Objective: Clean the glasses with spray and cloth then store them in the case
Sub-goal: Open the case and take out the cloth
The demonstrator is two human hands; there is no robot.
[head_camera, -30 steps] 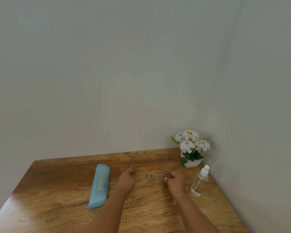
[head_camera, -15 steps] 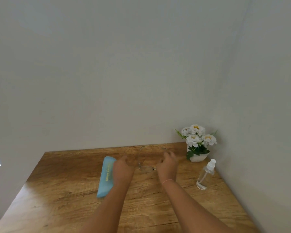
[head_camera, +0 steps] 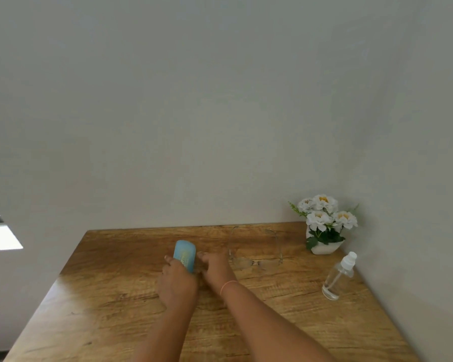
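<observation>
The thin-framed clear glasses (head_camera: 256, 261) lie on the wooden table (head_camera: 115, 296) with their arms unfolded toward the wall, and no hand touches them. Left of them lies the light blue case (head_camera: 185, 253), closed. My left hand (head_camera: 177, 282) covers the case's near end and grips it. My right hand (head_camera: 215, 267) rests against the case's right side, fingers extended along it. A clear spray bottle (head_camera: 338, 276) with a white cap stands at the right. No cloth is in view.
A white pot of white flowers (head_camera: 323, 226) stands in the back right corner against the wall. Walls close off the table's far and right sides. A bright window patch (head_camera: 0, 236) shows at the left edge.
Both hands let go of the glasses, which now lie on the table. Both hands moved left onto the blue case. The camera view shifted a little leftward.
</observation>
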